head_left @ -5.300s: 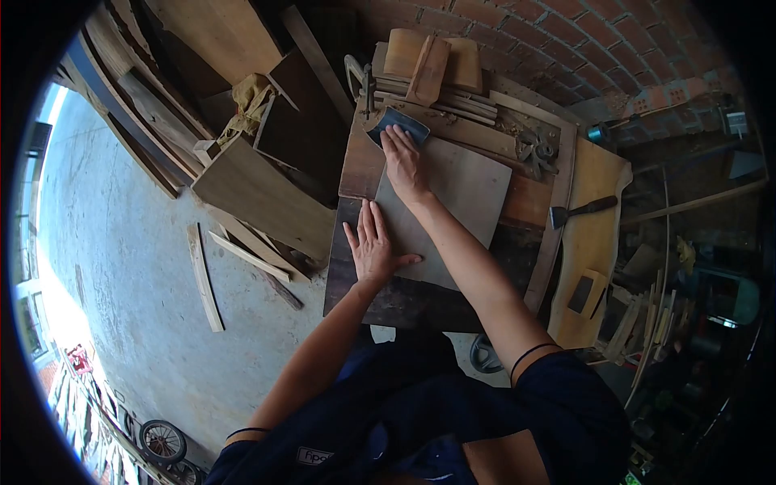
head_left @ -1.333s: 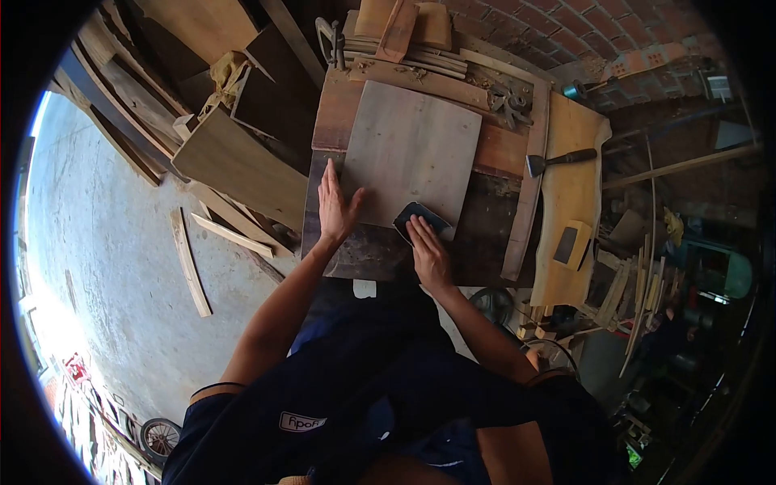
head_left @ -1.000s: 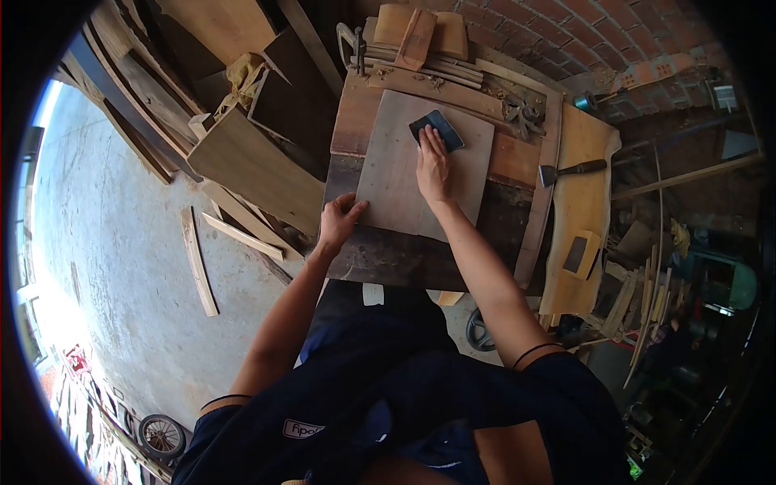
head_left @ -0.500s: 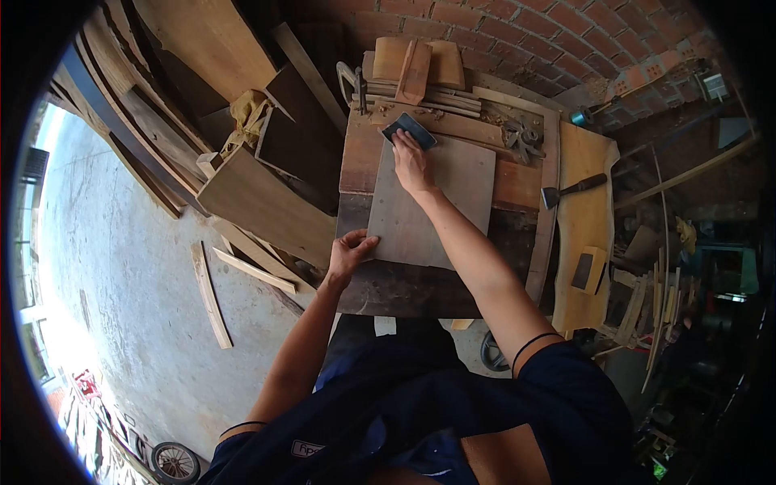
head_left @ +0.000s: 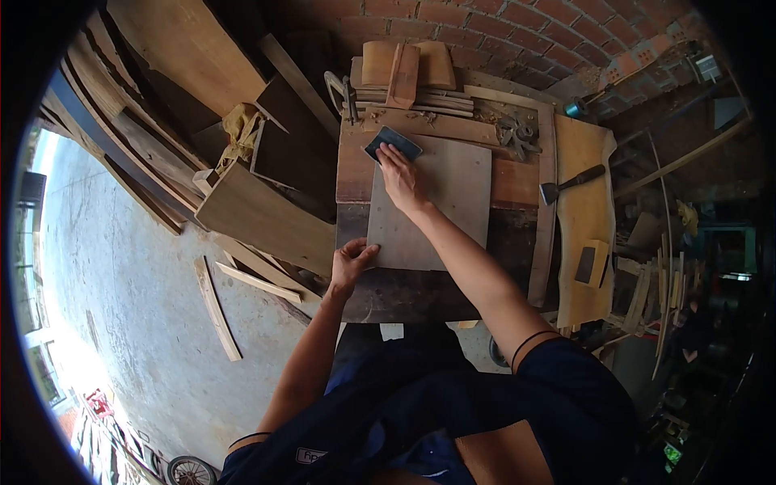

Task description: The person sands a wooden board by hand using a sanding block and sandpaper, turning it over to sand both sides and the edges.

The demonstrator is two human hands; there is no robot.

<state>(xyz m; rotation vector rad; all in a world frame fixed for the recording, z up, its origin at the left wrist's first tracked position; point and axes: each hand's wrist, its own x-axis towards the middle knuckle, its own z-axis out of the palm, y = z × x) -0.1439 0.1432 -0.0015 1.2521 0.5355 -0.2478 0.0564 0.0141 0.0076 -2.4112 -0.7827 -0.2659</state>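
Observation:
A flat, pale grey-brown wooden board (head_left: 450, 206) lies on the dark workbench. My right hand (head_left: 402, 179) presses a dark sheet of sandpaper (head_left: 374, 149) against the board's far left corner, fingers stretched over it. The sheet sticks out past the board's edge. At the near left edge, my left hand (head_left: 351, 263) grips the board with thumb on top; the fingertips are partly hidden.
Behind the board are a metal clamp (head_left: 343, 94), stacked wood strips (head_left: 436, 103) and a metal tool (head_left: 517, 137). A wide-bladed chisel (head_left: 571, 184) and a yellowish block (head_left: 592, 263) rest on the right-hand plank (head_left: 580, 226). Planks (head_left: 271, 218) lean at left.
My right hand and the sandpaper have moved left and slightly nearer over the board. My left hand keeps its grip at the edge. The view has shifted a little.

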